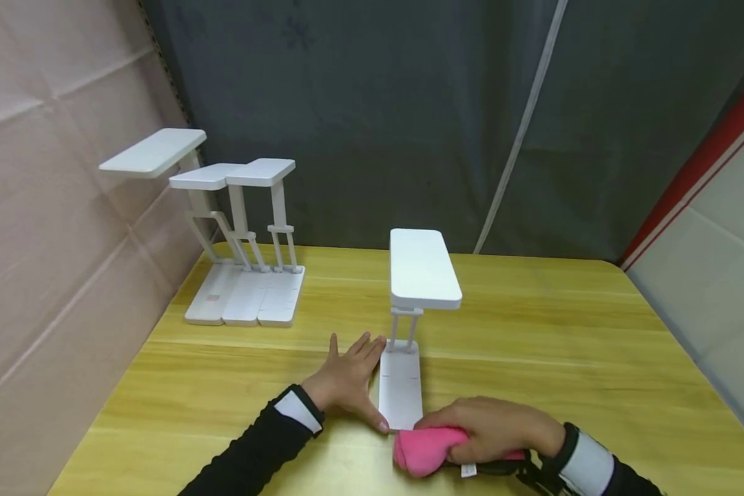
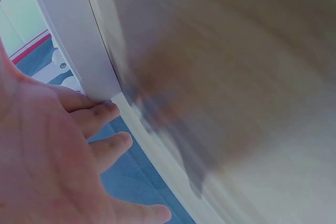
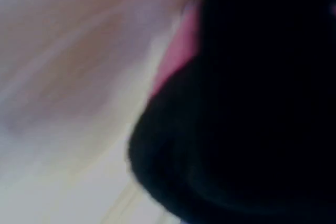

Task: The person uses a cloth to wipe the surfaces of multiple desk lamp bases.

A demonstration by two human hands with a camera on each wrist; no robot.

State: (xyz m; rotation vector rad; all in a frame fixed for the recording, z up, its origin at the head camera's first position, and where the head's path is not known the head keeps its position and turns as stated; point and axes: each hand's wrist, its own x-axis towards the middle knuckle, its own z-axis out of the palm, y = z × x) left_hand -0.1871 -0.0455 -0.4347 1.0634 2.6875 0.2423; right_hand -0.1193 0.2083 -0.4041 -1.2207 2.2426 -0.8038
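A white folding desk lamp [image 1: 400, 386] stands mid-table, its flat head raised above the base on a hinged stem. My left hand [image 1: 347, 382] is spread along the base's left side, fingertips near the stem and thumb at the front corner. In the left wrist view, straight fingers [image 2: 110, 150] reach past the edge of a white slab. At the front end of the base, my right hand [image 1: 496, 427] grips a bunched pink cloth [image 1: 426, 451] with a small white tag. The right wrist view is mostly blocked by something black, with a strip of pink cloth [image 3: 181, 51] beside it.
Several similar white lamps [image 1: 242, 296] stand side by side at the back left of the wooden table [image 1: 533, 331], heads raised. A dark curtain [image 1: 372, 124] hangs behind the table, and pale walls [image 1: 56, 241] flank it on both sides.
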